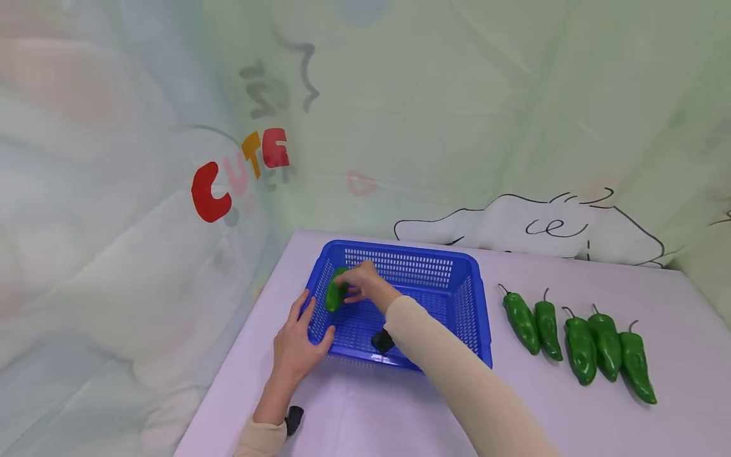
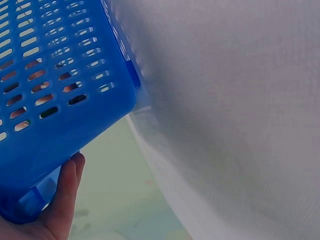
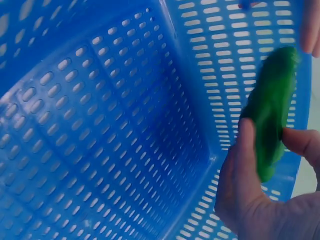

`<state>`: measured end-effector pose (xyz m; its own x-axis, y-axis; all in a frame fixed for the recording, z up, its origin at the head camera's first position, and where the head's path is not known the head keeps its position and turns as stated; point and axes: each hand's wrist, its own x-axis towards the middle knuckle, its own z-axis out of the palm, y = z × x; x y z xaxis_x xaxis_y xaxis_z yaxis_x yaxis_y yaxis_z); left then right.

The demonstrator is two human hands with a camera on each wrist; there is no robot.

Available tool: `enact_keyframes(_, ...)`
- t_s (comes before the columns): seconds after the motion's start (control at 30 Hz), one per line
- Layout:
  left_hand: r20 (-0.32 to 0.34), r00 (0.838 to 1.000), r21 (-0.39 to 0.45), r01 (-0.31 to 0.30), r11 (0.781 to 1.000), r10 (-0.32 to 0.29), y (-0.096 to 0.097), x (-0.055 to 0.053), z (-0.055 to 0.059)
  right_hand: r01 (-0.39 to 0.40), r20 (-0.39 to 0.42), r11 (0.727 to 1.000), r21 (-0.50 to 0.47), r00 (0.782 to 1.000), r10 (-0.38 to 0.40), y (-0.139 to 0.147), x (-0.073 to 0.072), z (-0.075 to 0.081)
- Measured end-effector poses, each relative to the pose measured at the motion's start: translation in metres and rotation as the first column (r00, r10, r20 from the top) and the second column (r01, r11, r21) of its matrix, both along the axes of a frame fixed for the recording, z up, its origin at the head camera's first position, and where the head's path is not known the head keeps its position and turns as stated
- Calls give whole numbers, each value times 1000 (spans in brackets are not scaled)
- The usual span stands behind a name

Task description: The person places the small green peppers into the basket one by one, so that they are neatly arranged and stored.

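Note:
A green pepper (image 1: 335, 293) is held between the thumb and fingers of my right hand (image 1: 361, 283), inside the left part of a blue plastic basket (image 1: 480, 304). In the right wrist view, that pepper (image 3: 272, 100) hangs tilted beside the slotted side wall, above the basket floor. My left hand (image 1: 298, 348) holds the basket's near left corner, its fingers along the outside and its thumb over the rim. From the left wrist, the fingers (image 2: 65, 192) show against the basket's outer side (image 2: 75, 115); the thumb is mostly hidden there.
Several more green peppers (image 1: 580, 349) lie in a row on the white table (image 1: 679, 317), right of the basket. A printed cloth (image 1: 457, 127) hangs behind the table and another (image 1: 114, 254) along its left. Black wrist cameras (image 1: 382, 341) sit on both wrists.

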<state>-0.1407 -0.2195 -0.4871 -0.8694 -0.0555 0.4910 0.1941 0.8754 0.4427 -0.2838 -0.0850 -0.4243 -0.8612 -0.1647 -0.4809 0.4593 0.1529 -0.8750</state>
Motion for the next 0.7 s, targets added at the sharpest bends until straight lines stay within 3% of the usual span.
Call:
enact_keyframes(0.4,3,1000,-32,-5,999,5,0,-2,-2,60,40,995,81,997,-64,-18,-18,-28)
enact_keyframes(0.6,6,1000,-31,-6,1000,6,-1,-2,-1,51,43,997,66,998,-54,-16,-18,-33)
enact_keyframes(0.7,11,1000,-25,-5,1000,6,0,-2,-1,44,56,997,68,997,-48,-17,-24,-42)
